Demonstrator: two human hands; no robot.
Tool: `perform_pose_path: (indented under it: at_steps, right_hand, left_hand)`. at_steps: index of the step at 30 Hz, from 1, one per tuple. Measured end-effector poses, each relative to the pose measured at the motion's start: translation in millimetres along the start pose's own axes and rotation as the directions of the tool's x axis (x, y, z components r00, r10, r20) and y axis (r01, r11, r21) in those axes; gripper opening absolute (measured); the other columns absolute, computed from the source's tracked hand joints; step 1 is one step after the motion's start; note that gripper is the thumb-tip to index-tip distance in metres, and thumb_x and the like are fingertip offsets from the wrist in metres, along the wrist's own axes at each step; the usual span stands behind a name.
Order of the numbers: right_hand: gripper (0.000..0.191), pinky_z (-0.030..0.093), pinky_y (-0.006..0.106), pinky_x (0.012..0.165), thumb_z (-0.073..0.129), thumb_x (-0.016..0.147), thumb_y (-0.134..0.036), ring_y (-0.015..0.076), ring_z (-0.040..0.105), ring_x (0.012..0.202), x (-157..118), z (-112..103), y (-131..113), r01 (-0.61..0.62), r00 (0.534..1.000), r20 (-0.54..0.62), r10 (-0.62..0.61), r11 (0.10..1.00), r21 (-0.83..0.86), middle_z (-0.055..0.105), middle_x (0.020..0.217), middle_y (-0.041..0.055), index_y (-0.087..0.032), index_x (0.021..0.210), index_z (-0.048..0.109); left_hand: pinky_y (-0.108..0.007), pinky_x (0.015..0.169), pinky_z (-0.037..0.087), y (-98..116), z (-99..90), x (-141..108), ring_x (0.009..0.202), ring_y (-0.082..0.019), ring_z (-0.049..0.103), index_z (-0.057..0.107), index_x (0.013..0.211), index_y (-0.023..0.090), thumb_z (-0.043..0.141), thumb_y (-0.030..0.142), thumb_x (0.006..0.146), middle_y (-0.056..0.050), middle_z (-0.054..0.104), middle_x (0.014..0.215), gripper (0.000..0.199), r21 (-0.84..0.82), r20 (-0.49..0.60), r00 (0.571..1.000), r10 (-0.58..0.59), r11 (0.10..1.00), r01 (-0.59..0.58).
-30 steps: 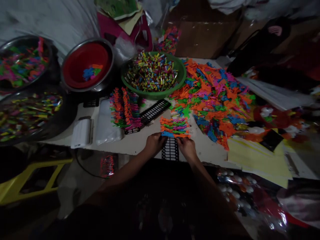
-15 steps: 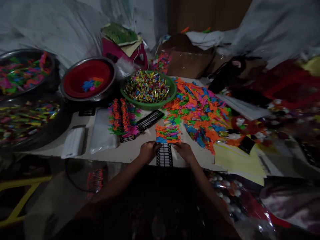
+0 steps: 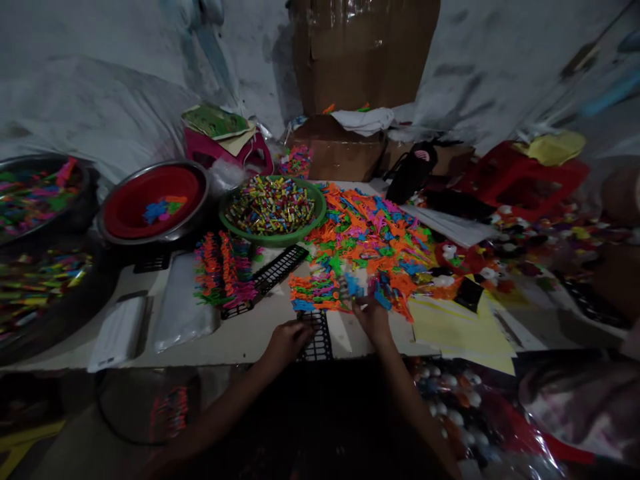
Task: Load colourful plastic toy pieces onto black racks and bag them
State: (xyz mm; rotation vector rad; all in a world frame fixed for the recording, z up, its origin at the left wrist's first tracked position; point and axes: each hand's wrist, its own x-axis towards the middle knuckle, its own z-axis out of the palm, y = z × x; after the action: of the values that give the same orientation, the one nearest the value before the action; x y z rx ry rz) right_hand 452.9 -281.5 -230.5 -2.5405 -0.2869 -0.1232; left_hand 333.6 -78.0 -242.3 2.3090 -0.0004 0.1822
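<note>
A black slotted plastic rack (image 3: 316, 347) lies at the table's front edge, its far part covered by a row of small bright plastic figures (image 3: 315, 292). My left hand (image 3: 287, 343) is at the rack's left side, fingers curled onto its edge. To the right of the row, my right hand (image 3: 371, 319) has its fingers pinched, with a motion-smeared blue plastic figure (image 3: 354, 285) at the tips. Beyond it spreads a loose pile of orange, green, blue and pink figures (image 3: 373, 223).
A green basin (image 3: 280, 239) holds small printed pieces. Left stand a red bowl (image 3: 135, 223) in a metal basin, a white power bank (image 3: 119, 332) and clear plastic bags (image 3: 183, 307). Another filled rack (image 3: 227, 270) lies near them. Yellow paper (image 3: 455, 327) is at right.
The view has tilted up, showing more wall. My right hand has left the rack's right side and moved to the right, now with a blue figure at its fingertips. My left hand stays by the rack.
</note>
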Motion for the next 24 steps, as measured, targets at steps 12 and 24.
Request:
perform_pose_path:
  at_steps: [12, 24]
  right_hand:
    - [0.031, 0.048, 0.025, 0.066, 0.050, 0.078, -0.045, 0.0146, 0.061, 0.070, -33, -52, -15, 0.001, 0.849, 0.432, -0.304, 0.819, 0.573, 0.067, 0.082, 0.0026, -0.020, 0.086, 0.067]
    - [0.035, 0.041, 0.029, 0.060, 0.058, 0.069, -0.047, 0.0251, 0.060, 0.082, 68, -60, 45, -0.317, 0.902, 0.136, 0.411, 0.842, -0.437, 0.065, 0.086, 0.0125, -0.017, 0.085, 0.068]
  left_hand:
    - [-0.022, 0.059, 0.047, 47, 24.4, 17, 0.063, -0.014, 0.059, 0.068, 0.083, 0.016, 0.057, 0.037, 0.075, -0.002, 0.067, 0.068, 0.025, -0.299, 0.142, 0.990, 0.011, 0.954, 0.033]
    - [-0.023, 0.066, 0.046, 11, -22.7, -13, 0.071, -0.014, 0.059, 0.063, 0.086, 0.016, 0.059, 0.028, 0.075, -0.004, 0.065, 0.077, 0.017, -0.197, -0.043, 0.996, 0.075, 0.977, -0.082]
